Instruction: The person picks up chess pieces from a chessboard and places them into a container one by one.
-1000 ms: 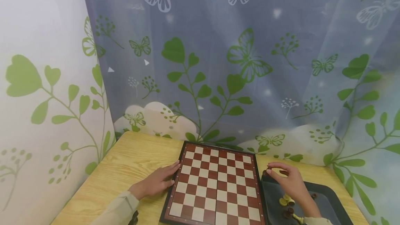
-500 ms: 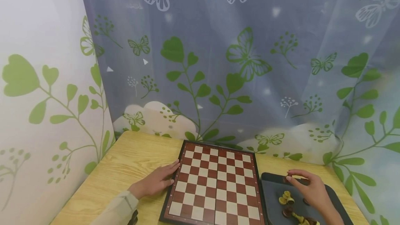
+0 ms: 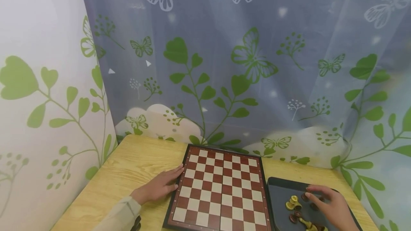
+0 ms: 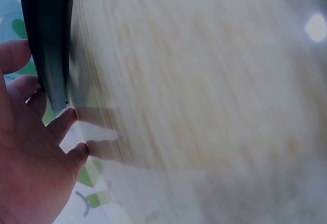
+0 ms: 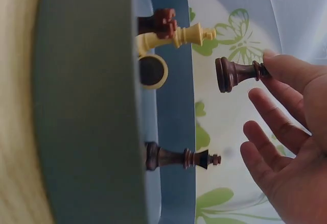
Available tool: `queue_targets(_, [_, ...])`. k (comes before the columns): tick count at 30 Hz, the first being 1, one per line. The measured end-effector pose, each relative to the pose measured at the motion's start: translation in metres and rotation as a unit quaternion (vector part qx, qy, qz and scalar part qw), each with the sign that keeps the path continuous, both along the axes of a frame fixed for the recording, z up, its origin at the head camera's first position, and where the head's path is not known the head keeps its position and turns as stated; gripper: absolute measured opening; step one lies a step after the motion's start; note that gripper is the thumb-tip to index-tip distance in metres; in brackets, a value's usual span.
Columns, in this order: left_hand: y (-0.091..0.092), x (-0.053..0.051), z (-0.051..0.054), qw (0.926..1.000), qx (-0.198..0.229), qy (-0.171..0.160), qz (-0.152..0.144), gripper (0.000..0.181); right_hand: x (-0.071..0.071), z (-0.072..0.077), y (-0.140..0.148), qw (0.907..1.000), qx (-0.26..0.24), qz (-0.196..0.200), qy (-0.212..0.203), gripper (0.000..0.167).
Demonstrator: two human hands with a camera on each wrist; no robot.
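Observation:
In the head view, my left hand rests at the left edge of the chessboard, its fingers extended and touching the dark rim. The left wrist view shows that hand's fingertips along the board's dark side. Over the dark tray, my right hand pinches a dark brown chess piece by its narrow top between thumb and forefinger; its base points away from the hand. The other fingers are loosely bent. Pale yellow chess pieces and more dark ones lie in the tray; the hand partly hides them.
A dark king stands upright in the tray, near a pale king. The tray sits right of the board on a wooden table. A patterned curtain hangs behind the table.
My right hand has moved right and nearer, from the tray's back left corner to over its right part, still pinching the dark chess piece. The left hand stays at the board's edge.

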State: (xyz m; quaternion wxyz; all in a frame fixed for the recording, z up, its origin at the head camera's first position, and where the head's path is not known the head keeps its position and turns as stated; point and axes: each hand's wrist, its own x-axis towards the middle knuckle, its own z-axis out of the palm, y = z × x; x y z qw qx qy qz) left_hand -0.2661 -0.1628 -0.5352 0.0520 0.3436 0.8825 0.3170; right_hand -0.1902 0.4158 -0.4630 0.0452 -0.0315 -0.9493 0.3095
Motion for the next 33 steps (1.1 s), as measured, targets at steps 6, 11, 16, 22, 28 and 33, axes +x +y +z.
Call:
queue_targets(6, [-0.001, -0.001, 0.000, 1.0000, 0.002, 0.000, 0.001, 0.063, 0.006, -0.003, 0.004, 0.9992, -0.011, -0.023, -0.032, 0.046])
queue_targets(11, [-0.001, -0.001, -0.001, 0.9999, -0.001, 0.013, -0.003, 0.063, 0.010, -0.005, 0.005, 0.9972, -0.030, -0.042, -0.054, 0.050])
queue_targets(16, [0.000, 0.000, 0.001, 1.0000, 0.004, 0.000, -0.003, 0.063, 0.014, -0.010, 0.009, 0.9969, -0.028, -0.045, -0.057, 0.051])
queue_targets(22, [-0.001, -0.001, -0.003, 0.9996, 0.009, 0.026, -0.010, 0.062, 0.017, -0.019, 0.015, 0.9976, -0.009, -0.042, -0.054, 0.048])
queue_targets(28, [-0.001, -0.003, -0.009, 0.9999, 0.007, 0.016, 0.002, 0.063, 0.018, -0.025, 0.020, 0.9966, 0.005, -0.047, -0.067, 0.049])
queue_targets(33, [0.000, -0.002, -0.005, 0.9999, 0.015, 0.008, 0.001, 0.063, 0.017, -0.028, 0.024, 0.9964, 0.008, -0.042, -0.073, 0.052])
